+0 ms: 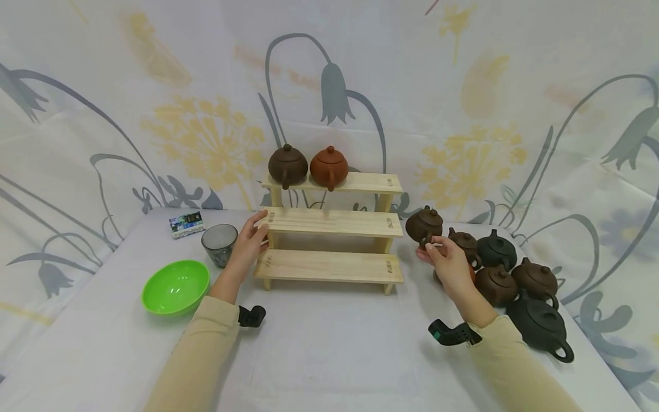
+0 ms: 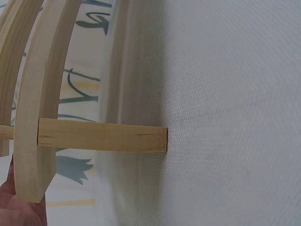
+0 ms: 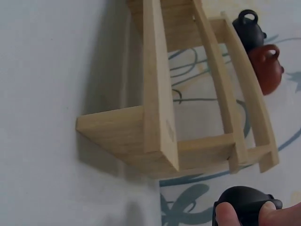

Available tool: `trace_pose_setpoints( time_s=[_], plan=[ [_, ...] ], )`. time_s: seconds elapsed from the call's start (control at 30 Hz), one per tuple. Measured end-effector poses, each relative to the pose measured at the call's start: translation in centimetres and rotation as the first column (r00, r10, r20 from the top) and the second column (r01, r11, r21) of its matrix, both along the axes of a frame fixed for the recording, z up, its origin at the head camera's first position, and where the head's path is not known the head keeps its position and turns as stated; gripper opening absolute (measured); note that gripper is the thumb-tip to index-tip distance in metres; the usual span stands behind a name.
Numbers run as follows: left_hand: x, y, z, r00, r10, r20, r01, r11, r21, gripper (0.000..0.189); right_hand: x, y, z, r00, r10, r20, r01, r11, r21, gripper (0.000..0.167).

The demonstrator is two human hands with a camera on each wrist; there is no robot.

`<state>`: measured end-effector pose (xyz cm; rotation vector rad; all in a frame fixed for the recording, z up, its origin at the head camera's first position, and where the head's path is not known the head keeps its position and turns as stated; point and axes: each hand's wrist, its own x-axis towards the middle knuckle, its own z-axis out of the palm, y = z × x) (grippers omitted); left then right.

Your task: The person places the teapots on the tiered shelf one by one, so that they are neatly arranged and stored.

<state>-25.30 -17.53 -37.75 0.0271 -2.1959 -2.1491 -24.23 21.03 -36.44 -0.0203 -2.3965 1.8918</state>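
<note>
My right hand pinches the handle of a dark brown teapot just right of the wooden three-tier stand. Its thumb and a fingertip show on that teapot in the right wrist view. My left hand rests against the left end of the stand, fingers extended by the middle tier. Part of this hand shows behind the board end in the left wrist view. On the top tier sit a dark brown teapot and a reddish-brown teapot, side by side.
Several brown and black teapots cluster at the right, including a large black teapot; an orange one is mostly hidden behind my right hand. At the left are a green bowl, a grey glass cup and a small patterned box.
</note>
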Motion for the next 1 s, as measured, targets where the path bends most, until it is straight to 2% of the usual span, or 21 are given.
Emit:
trace_pose_setpoints(
  time_s=[0.3, 0.5, 0.63, 1.0],
  plan=[
    [-0.2, 0.1, -0.3, 1.000, -0.003, 0.011, 0.003, 1.000, 0.003, 0.046, 0.2, 0.3, 3.7, 0.997, 0.053, -0.059, -0.048, 0.995, 0.084, 0.039],
    [-0.2, 0.1, -0.2, 1.000, 0.001, 0.013, -0.001, 1.000, -0.003, 0.046, -0.1, -0.1, 5.7, 0.995, 0.054, -0.083, -0.050, 0.997, 0.057, 0.040],
    [-0.2, 0.1, -0.2, 1.000, 0.004, 0.014, -0.004, 1.000, -0.003, 0.046, -0.4, -0.6, 6.6, 0.993, 0.051, -0.104, -0.048, 0.998, 0.030, 0.040],
    [-0.2, 0.1, -0.3, 1.000, 0.005, 0.016, -0.005, 1.000, -0.008, 0.046, -1.4, -2.5, 8.0, 0.982, 0.106, -0.156, -0.094, 0.992, 0.083, 0.037]
  ],
)
